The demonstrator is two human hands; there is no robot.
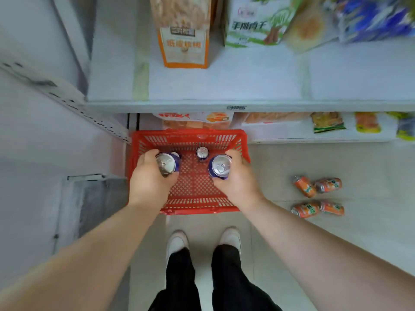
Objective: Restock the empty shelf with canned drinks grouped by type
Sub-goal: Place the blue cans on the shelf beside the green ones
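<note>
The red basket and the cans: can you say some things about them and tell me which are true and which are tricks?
1. Each hand holds a purple can. True: the left hand grips one purple can, the right hand grips another.
2. The red basket sits up on a shelf. False: it rests on the floor in front of the shoes.
3. Four orange cans lie on the floor. True, on their sides, to the right of the basket.
4. The basket has nothing left in it. False: one small can still stands inside.
</note>
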